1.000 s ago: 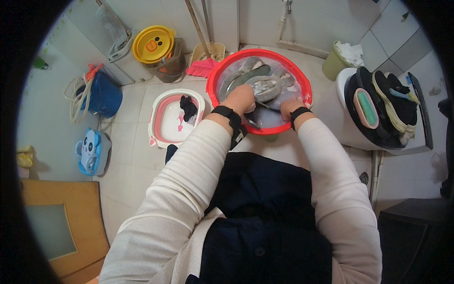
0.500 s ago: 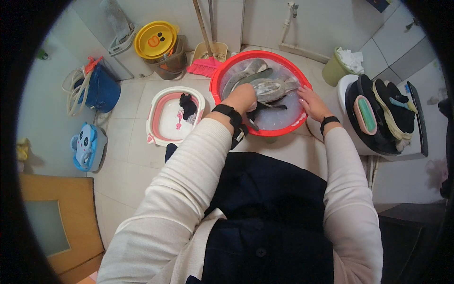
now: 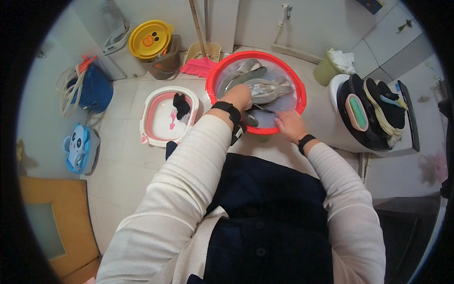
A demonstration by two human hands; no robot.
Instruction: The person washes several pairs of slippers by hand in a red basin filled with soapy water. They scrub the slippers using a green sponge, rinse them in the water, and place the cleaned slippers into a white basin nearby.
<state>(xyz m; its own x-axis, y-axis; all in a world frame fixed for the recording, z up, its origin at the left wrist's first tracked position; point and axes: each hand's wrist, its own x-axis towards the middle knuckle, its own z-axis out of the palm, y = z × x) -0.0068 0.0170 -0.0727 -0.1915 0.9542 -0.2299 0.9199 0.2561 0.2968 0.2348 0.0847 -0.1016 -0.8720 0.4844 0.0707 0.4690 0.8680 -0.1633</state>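
Observation:
A red basin (image 3: 303, 90) holds cloudy, sudsy water and several grey shoes. One pale grey shoe (image 3: 266, 91) lies in the middle, with a darker grey shoe (image 3: 253, 75) behind it. My left hand (image 3: 238, 97) reaches over the left rim, closed at the near end of the shoes; its fingertips are largely hidden. From beside it a thin dark strip (image 3: 265, 110) runs right, toward my right hand (image 3: 291, 125). That hand is at the near right rim, fingers curled together; what they hold is too small to make out.
A white and pink tub (image 3: 161, 120) with a small black cloth (image 3: 180, 105) stands left of the basin. Behind are a pink broom (image 3: 198, 66) and a yellow-lidded bucket (image 3: 150, 40). At right, a toilet (image 3: 338, 90) carries insoles and a pink and green brush (image 3: 357, 112).
My right hand has moved left and nearer along the rim, and its spread fingers have curled in. My left hand stays over the shoes. The whole view has shifted slightly.

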